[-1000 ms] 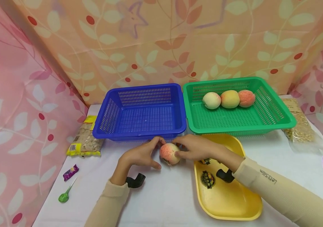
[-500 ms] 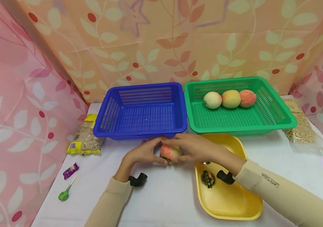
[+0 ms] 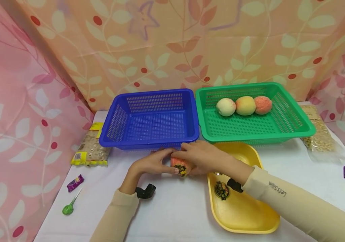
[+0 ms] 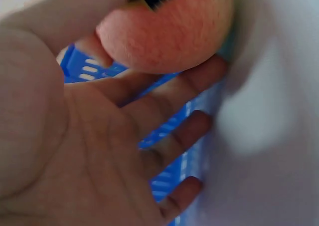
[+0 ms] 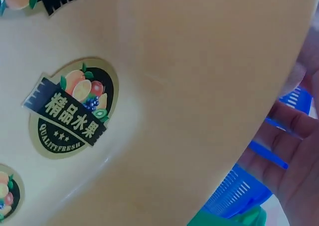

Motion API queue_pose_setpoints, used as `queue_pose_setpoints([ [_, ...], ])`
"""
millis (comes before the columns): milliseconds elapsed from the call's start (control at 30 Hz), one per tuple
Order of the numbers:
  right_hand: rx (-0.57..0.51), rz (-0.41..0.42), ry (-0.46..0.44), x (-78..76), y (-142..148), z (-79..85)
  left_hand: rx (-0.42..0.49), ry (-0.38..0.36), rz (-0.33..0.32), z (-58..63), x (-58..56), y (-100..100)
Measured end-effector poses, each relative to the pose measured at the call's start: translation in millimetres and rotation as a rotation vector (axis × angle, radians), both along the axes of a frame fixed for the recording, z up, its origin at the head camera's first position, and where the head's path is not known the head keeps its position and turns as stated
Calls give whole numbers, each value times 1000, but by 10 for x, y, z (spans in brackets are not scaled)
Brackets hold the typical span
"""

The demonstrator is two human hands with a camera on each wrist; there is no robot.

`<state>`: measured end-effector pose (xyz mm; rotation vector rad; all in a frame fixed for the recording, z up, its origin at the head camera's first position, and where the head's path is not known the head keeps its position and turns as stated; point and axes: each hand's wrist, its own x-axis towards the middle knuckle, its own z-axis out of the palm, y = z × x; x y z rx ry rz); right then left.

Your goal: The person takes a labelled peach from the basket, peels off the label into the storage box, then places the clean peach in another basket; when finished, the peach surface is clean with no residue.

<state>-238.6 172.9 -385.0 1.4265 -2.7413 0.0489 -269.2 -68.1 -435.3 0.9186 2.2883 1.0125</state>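
A pinkish-red peach [image 3: 175, 161] is between the two hands, in front of the blue basket [image 3: 148, 144]. A black and gold fruit label [image 3: 181, 169] shows on its near side. My right hand [image 3: 206, 156] grips the peach from above and the right, covering much of it. From the left, my left hand [image 3: 150, 165] holds it, thumb at the label and index finger behind the fruit. In the left wrist view the other left fingers [image 4: 172, 146] are spread below the peach [image 4: 169, 36]. The right wrist view shows only part of the right hand [image 5: 294, 151] at its edge.
A yellow tray [image 3: 248, 215] bearing fruit labels [image 3: 222, 190] lies under the right forearm. Three peaches [image 3: 245, 105] sit in the green basket [image 3: 260, 137]. Bagged goods [image 3: 90, 149], purple sweets [image 3: 75, 183] and a green lollipop [image 3: 68, 209] lie at the left; another bag [image 3: 319, 134] at the right.
The peach has turned so that its label faces nearer the camera. My right hand has moved left over the top of it, and the left thumb has come to the label.
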Motion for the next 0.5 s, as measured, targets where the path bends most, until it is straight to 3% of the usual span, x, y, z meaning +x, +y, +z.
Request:
queue_pose_setpoints([
  [200,-130,-16,-276,-27,41,-24,-6,-111,-53,60,15,-65],
  [300,-178,-26,-356,-39,73,-45,6,-170,-54,67,27,-77],
  [400,-187,-45,-367,-43,103,-62,5,-154,-53,56,32,-56],
  [500,-178,-71,-350,-38,127,-70,-21,-75,-42,45,38,-8],
])
